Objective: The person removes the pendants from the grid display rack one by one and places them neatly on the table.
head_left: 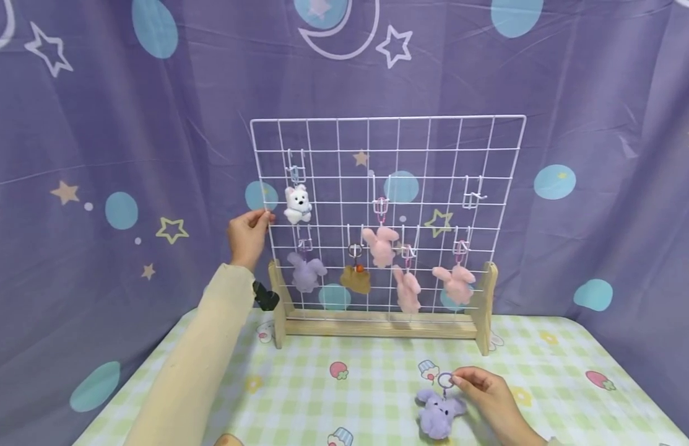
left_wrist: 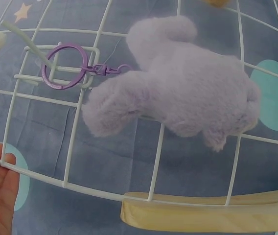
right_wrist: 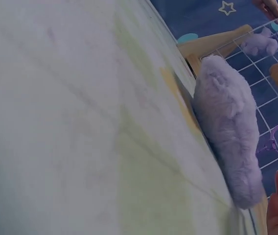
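Observation:
My left hand [head_left: 248,238] pinches the left edge wire of a white grid rack [head_left: 389,117]. In the left wrist view its fingers [left_wrist: 4,188] curl at that wire, near a hanging purple plush keychain [left_wrist: 193,88]. Low at the front right, my right hand [head_left: 491,399] pinches the purple ring of another purple plush keychain [head_left: 437,418], whose body rests on the checked tablecloth. The right wrist view has this plush [right_wrist: 224,122] side-on, with the ring [right_wrist: 272,142] at my fingertips.
On the rack's hooks hang a white bear keychain [head_left: 298,204], a brown plush [head_left: 356,280] and pink bunny keychains [head_left: 382,246]. A bare hook [head_left: 473,197] sits at upper right. The wooden stand [head_left: 377,328] holds the rack on the table. A brown rounded thing [head_left: 228,440] shows at the front edge.

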